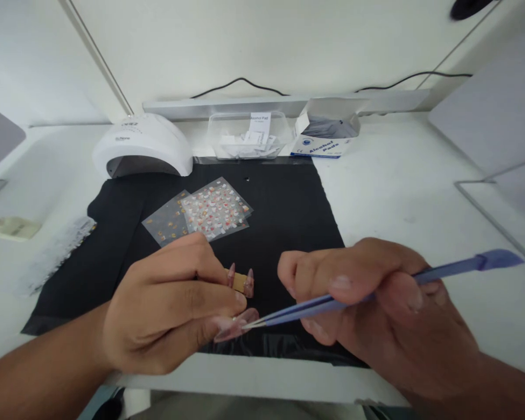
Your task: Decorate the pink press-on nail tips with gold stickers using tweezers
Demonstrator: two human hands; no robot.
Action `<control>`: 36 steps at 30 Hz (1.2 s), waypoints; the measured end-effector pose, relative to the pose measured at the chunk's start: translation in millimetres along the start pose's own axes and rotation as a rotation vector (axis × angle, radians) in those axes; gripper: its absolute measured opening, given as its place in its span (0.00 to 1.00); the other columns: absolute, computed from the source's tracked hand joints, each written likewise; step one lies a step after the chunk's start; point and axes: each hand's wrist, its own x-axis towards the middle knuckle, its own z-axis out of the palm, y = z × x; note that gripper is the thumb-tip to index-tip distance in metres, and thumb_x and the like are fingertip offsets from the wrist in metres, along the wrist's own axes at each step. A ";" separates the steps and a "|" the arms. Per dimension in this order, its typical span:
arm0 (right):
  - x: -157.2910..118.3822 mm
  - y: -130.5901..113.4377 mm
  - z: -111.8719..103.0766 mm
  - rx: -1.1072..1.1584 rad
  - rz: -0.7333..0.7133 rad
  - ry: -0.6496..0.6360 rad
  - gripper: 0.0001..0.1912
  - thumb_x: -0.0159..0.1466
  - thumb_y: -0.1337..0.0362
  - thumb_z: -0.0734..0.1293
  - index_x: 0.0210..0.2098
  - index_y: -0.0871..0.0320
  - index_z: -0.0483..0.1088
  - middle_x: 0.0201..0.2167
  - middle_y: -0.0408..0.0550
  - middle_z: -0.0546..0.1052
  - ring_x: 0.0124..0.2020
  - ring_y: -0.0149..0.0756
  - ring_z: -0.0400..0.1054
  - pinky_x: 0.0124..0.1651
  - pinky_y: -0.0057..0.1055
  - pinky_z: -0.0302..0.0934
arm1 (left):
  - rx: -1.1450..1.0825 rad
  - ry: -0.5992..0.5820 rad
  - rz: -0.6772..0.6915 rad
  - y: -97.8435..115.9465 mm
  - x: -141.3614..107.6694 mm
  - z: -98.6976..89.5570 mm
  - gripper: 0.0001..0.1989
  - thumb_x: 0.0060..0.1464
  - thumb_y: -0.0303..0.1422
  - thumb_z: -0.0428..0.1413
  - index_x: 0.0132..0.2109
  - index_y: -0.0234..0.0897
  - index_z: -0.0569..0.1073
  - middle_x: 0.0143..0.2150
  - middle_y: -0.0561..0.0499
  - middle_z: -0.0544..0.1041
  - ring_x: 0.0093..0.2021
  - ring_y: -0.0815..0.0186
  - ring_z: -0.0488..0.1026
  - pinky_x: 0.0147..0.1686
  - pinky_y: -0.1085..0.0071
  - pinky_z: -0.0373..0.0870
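Pinched between thumb and fingers, my left hand (170,309) holds a translucent pink false nail (233,332). My right hand (376,291) is closed around blue tweezers (297,311). The tweezers' fine metal tips meet at the surface of the false nail; whether they grip something small there I cannot make out. Just beyond my left fingertips is a yellowish block (240,282) with more pink nails (249,283) standing on it, partly hidden by the hand. Two overlapping clear sticker sheets, one with white and orange motifs (216,209) and one with gold motifs (168,219), lie past my left hand.
A black mat (284,216) covers the middle of the white table (385,192). Along the back stand a white nail lamp (144,137), a clear tray of packets (249,143) and an alcohol pad box (326,137). Clear plastic packaging (59,254) lies at left.
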 end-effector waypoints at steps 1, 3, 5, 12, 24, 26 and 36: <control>0.4 0.0 0.4 0.000 -0.005 -0.001 0.14 0.70 0.54 0.66 0.39 0.50 0.83 0.15 0.40 0.71 0.18 0.31 0.65 0.31 0.36 0.61 | -0.009 0.002 -0.005 -0.1 -0.5 0.4 0.06 0.66 0.26 0.54 0.44 0.32 0.76 0.33 0.46 0.76 0.33 0.65 0.74 0.32 0.63 0.77; 0.7 0.2 0.8 -0.002 0.002 -0.010 0.15 0.71 0.54 0.65 0.39 0.50 0.83 0.16 0.40 0.71 0.18 0.31 0.65 0.32 0.36 0.61 | -0.019 0.000 -0.008 -0.4 -1.2 0.6 0.06 0.66 0.25 0.54 0.45 0.31 0.76 0.33 0.46 0.76 0.34 0.65 0.74 0.33 0.63 0.77; 0.3 0.0 0.9 -0.005 0.008 -0.018 0.16 0.71 0.54 0.64 0.40 0.50 0.83 0.16 0.40 0.72 0.19 0.31 0.66 0.33 0.36 0.61 | -0.029 -0.003 -0.009 -0.7 -1.5 0.6 0.06 0.65 0.24 0.54 0.45 0.30 0.76 0.34 0.46 0.76 0.34 0.66 0.74 0.34 0.63 0.77; -0.5 -2.5 0.9 -0.050 -0.005 -0.012 0.17 0.71 0.51 0.64 0.38 0.49 0.83 0.15 0.41 0.73 0.18 0.32 0.66 0.29 0.35 0.60 | -0.082 0.041 -0.041 -1.2 -0.3 3.6 0.04 0.64 0.24 0.56 0.42 0.29 0.77 0.32 0.47 0.76 0.33 0.67 0.73 0.34 0.65 0.75; -1.7 7.3 -2.3 -0.019 -0.063 0.030 0.18 0.71 0.51 0.63 0.38 0.53 0.81 0.22 0.42 0.76 0.20 0.31 0.67 0.32 0.34 0.62 | -0.165 0.049 -0.047 -1.9 0.1 5.8 0.09 0.68 0.28 0.54 0.41 0.28 0.77 0.31 0.47 0.75 0.32 0.68 0.72 0.33 0.68 0.73; -2.7 7.7 -2.3 -0.005 -0.057 0.009 0.19 0.71 0.50 0.63 0.39 0.54 0.81 0.21 0.43 0.76 0.20 0.31 0.68 0.32 0.35 0.61 | -0.173 0.054 -0.049 -1.9 -0.2 6.2 0.09 0.68 0.28 0.54 0.41 0.28 0.77 0.30 0.47 0.74 0.32 0.68 0.72 0.33 0.68 0.73; -1.6 5.9 -6.3 -0.010 -0.006 -0.049 0.17 0.71 0.52 0.63 0.41 0.53 0.81 0.24 0.44 0.77 0.20 0.31 0.67 0.32 0.35 0.60 | -0.158 0.074 -0.050 -2.0 -0.7 7.1 0.08 0.68 0.29 0.54 0.43 0.31 0.76 0.30 0.47 0.75 0.32 0.67 0.72 0.32 0.67 0.75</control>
